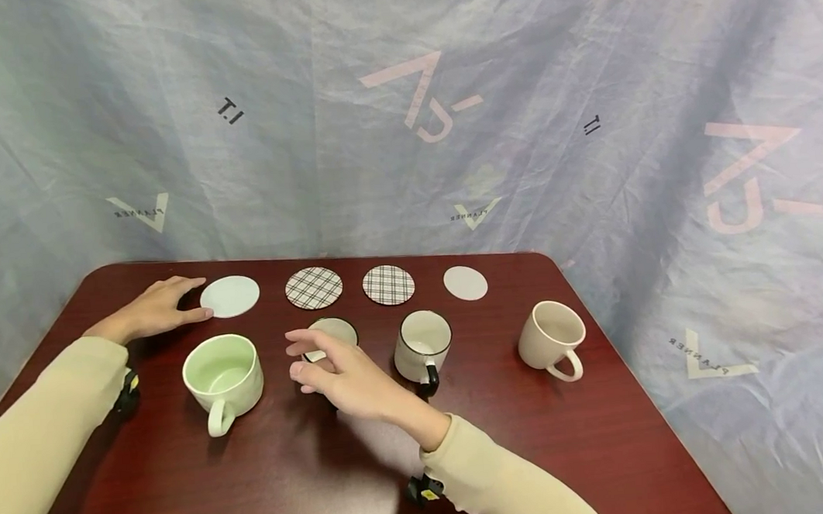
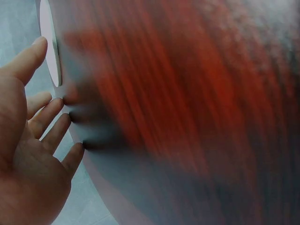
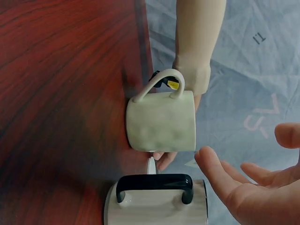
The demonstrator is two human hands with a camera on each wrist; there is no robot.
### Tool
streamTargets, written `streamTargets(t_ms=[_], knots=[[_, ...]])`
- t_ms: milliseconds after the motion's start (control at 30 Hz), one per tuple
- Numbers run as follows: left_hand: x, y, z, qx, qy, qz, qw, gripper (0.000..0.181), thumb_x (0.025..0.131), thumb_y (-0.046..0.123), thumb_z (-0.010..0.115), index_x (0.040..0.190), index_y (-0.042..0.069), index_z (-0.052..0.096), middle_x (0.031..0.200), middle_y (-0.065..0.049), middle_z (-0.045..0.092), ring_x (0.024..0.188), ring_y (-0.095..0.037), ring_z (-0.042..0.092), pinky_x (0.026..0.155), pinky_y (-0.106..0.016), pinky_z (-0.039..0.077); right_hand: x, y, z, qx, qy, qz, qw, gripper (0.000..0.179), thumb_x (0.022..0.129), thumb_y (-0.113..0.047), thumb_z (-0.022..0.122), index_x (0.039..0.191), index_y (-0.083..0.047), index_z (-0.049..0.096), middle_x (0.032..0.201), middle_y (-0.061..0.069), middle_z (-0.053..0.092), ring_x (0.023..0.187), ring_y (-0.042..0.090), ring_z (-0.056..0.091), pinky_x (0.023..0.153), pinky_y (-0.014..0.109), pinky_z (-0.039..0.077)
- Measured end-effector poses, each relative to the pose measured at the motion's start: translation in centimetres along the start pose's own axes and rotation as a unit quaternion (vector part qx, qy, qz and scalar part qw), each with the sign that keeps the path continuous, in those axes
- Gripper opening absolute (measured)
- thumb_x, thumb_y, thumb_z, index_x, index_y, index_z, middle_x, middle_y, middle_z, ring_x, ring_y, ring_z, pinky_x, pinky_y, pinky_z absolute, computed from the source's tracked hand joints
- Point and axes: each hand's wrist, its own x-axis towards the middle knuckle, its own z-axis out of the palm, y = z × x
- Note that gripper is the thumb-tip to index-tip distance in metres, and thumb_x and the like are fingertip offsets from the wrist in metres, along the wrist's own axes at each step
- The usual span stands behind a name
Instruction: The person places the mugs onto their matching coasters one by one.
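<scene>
Dark red table (image 1: 277,489): our left hand (image 1: 157,308), fingers spread, meets white coaster (image 1: 230,297) behind green mug (image 1: 241,390); our right hand (image 1: 351,380), right of green mug, loosely bent, empty, could tip black-rimmed mug (image 1: 339,333) if lowered carelessly.

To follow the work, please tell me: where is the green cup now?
In the head view, the green cup stands on the left side of the table, below the white coaster beside the left hand.

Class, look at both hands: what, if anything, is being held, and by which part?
Nothing appears held. The left hand is open at the edge of the leftmost coaster; the right hand is open near a dark-rimmed mug.
</scene>
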Motion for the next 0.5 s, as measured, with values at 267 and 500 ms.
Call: streamTargets(t_ms=[267,500], knots=[[0.5,0.0,0.1,0.009,0.000,0.011,0.9999,0.084,0.100,0.042,0.073,0.153,-0.014,0.042,0.154,-0.040,0.037,0.140,-0.062,0.032,0.113,-0.077,0.027,0.0,0.3,0.9,-0.002,-0.012,0.008,0.9999,0.048,0.107,-0.025,0.061,0.154,-0.019,0.052,0.140,-0.001,0.066,0.092,-0.001,0.072,0.090,0.020,0.055],[0.5,-0.2,0.4,0.013,0.004,0.020,0.9997,0.079,0.100,0.039,0.073,0.151,-0.015,0.045,0.153,-0.040,0.040,0.140,-0.062,0.034,0.113,-0.076,0.027,-0.1,0.4,1.9,-0.007,-0.032,0.023,0.9992,0.051,0.106,-0.025,0.062,0.156,-0.022,0.049,0.142,-0.005,0.063,0.096,0.000,0.072,0.091,0.019,0.054]])
